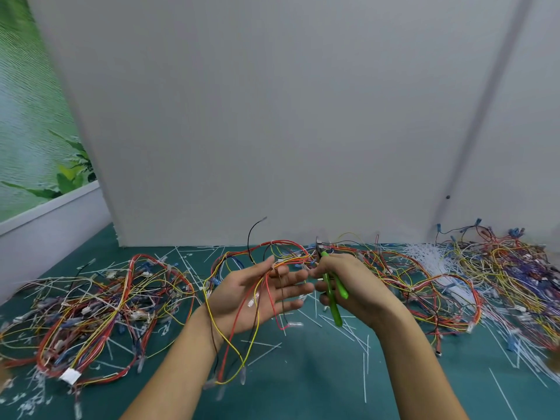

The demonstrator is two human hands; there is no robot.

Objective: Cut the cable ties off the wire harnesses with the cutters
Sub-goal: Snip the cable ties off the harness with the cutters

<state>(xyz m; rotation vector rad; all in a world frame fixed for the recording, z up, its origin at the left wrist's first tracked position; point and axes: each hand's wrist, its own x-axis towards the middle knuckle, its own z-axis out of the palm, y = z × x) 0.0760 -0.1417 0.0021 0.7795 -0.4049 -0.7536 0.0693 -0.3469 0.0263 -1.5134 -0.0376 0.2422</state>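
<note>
Draping across the upturned left hand (257,295), a wire harness (292,258) of red, yellow and black strands is held up above a green tabletop (303,389), its loose ends hanging down past the wrist. The hand's fingers are stretched out straight and slightly spread, with the thumb raised beside the bundle; whether the thumb pinches the wires cannot be told. A pair of green-handled cutters (331,292) is gripped in the right hand (354,286), fingers curled round the handles, and the metal jaws are pointed up and away, right at the harness where it leaves the left fingertips. Whether the jaws are closed is not made out. A tangled heap of harnesses (100,310) is spread over the tabletop to the left, and a second, denser heap (500,277) is piled to the right. White cable ties (342,327) are strewn between and below the hands, with a thicker sheaf of white ties (430,262) lying near the right heap. A plain white panel (272,116) is stood behind the work.
</note>
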